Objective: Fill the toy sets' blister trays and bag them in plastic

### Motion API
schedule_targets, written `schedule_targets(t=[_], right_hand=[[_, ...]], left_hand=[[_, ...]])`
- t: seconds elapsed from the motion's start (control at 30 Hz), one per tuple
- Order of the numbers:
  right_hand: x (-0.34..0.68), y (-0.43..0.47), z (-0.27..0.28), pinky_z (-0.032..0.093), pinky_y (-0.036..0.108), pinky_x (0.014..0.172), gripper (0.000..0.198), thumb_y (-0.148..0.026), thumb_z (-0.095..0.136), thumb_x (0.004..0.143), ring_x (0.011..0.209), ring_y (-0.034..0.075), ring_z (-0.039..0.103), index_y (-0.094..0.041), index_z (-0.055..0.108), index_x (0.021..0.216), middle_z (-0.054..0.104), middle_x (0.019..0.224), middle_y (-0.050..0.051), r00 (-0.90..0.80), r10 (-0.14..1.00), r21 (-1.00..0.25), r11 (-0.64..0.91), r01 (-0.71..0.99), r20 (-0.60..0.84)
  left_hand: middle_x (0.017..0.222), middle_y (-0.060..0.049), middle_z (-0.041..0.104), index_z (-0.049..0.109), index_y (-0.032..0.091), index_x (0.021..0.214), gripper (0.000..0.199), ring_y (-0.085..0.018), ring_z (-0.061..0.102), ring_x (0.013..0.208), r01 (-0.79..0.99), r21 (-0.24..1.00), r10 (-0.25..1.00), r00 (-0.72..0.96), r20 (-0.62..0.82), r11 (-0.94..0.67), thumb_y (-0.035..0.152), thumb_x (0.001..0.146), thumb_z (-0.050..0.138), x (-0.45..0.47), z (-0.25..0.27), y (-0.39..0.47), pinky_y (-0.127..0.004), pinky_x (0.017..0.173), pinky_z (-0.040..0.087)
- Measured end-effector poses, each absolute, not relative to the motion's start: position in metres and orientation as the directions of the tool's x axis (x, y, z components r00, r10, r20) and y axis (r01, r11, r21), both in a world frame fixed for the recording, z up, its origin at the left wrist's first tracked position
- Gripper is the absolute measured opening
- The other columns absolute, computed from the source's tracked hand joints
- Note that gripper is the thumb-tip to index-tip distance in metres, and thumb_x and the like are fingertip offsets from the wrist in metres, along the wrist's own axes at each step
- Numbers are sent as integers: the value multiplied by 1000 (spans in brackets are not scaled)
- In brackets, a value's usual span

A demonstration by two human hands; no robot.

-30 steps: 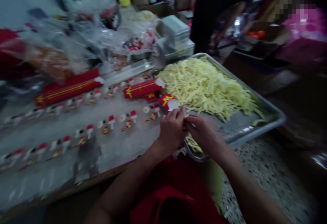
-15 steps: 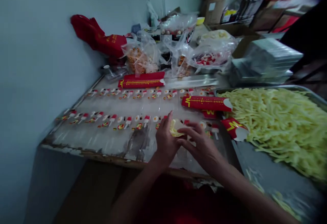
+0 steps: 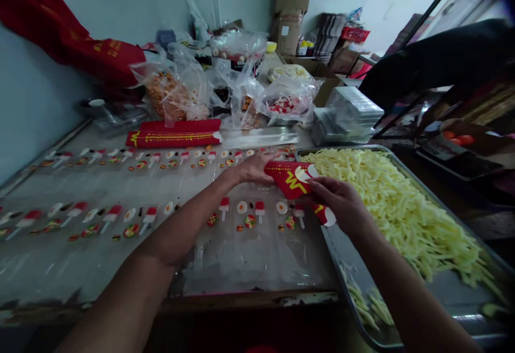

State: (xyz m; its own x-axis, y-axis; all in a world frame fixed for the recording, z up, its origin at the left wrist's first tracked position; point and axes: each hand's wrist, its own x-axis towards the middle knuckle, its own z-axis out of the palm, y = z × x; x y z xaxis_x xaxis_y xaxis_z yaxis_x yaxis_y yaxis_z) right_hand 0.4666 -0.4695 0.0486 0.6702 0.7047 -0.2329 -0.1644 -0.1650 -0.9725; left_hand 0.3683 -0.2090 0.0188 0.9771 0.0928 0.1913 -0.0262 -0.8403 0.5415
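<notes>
My left hand (image 3: 257, 167) is closed around the far left end of a short stack of red French-fry cartons (image 3: 287, 170) with yellow markings. My right hand (image 3: 338, 197) pinches the front carton's right edge, fingers and thumb together; a pale rim shows there. Partly under my right hand is another red fry carton (image 3: 324, 215). Just right of my hands, a metal tray (image 3: 346, 294) holds a heap of pale yellow fry-like strips (image 3: 382, 197). Beneath my arms, clear packets with small food-shaped pieces (image 3: 250, 219) lie in rows on the table.
A longer stack of red cartons (image 3: 175, 134) lies towards the back of the table. Behind it stand clear bags of small pieces (image 3: 167, 95) and a stack of clear plastic boxes (image 3: 350, 109). A red cloth (image 3: 80, 47) hangs along the left wall.
My hands have moved from a small pale yellow bundle over the packets to the red carton stack. The bundle is no longer plainly visible. My view has turned to the right.
</notes>
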Motion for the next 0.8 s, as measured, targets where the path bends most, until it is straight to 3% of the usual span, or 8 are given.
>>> schedule_targets(t=[0.13, 0.27, 0.37, 0.43, 0.53, 0.6, 0.7, 0.8], right_hand=[[489, -512, 57, 56, 20, 64, 49, -56, 89, 68, 65, 11, 69, -19, 77, 98, 76, 84, 3, 704, 676, -974, -204, -103, -216], [485, -516, 57, 55, 22, 64, 43, -54, 83, 76, 69, 14, 69, -19, 76, 99, 75, 83, 4, 500, 823, -960, -271, -75, -272], [481, -469, 50, 54, 25, 63, 35, -51, 74, 83, 66, 15, 66, -18, 73, 95, 72, 78, 2, 381, 895, -966, -257, 13, -233], [484, -424, 45, 51, 25, 60, 25, -42, 65, 90, 63, 15, 64, -17, 72, 91, 70, 74, 2, 376, 912, -950, -247, 191, -162], [493, -359, 38, 44, 24, 61, 18, -22, 58, 92, 63, 15, 63, -14, 74, 90, 69, 70, 2, 384, 923, -747, -271, 607, -23], [501, -330, 35, 43, 24, 66, 19, -17, 58, 91, 71, 16, 65, -14, 77, 92, 73, 76, 4, 291, 956, -551, -258, 793, -27], [509, -310, 30, 43, 24, 74, 20, -16, 62, 91, 87, 19, 67, -19, 81, 97, 76, 95, 5, 130, 983, -359, -167, 918, -127], [510, -312, 24, 44, 26, 81, 22, -20, 63, 94, 96, 20, 67, -23, 82, 105, 73, 110, 8, 89, 990, -314, -119, 942, -107]], left_hand=[[146, -18, 58, 49, 15, 150, 102, -36, 56, 131, -85, 379, -54, 994, 92, -922, 41, 59, 86, 406, 6, -213, -46, 112, 43], [131, -14, 66, 59, 15, 142, 89, -31, 64, 116, -149, 381, -110, 986, 123, -912, 35, 58, 82, 425, 23, -208, -37, 101, 50], [125, -12, 68, 64, 16, 135, 83, -29, 67, 108, -84, 361, -55, 995, 88, -929, 34, 56, 82, 444, 49, -190, -36, 94, 52], [126, -12, 68, 65, 16, 133, 80, -30, 66, 111, -9, 332, 31, 993, 115, -943, 32, 56, 81, 455, 66, -173, -38, 96, 51], [135, -13, 64, 61, 15, 138, 85, -31, 61, 121, 56, 367, 143, 966, 215, -928, 29, 57, 81, 460, 81, -149, -40, 105, 47], [139, -13, 62, 58, 14, 141, 87, -29, 60, 124, 49, 415, 177, 945, 276, -908, 29, 59, 82, 453, 81, -139, -39, 107, 46], [136, -14, 63, 58, 13, 140, 88, -29, 60, 121, 72, 425, 229, 915, 332, -902, 28, 58, 83, 433, 72, -135, -40, 107, 46], [135, -14, 63, 57, 11, 141, 90, -29, 60, 121, 161, 419, 321, 881, 347, -894, 29, 57, 85, 410, 56, -136, -42, 107, 46]])
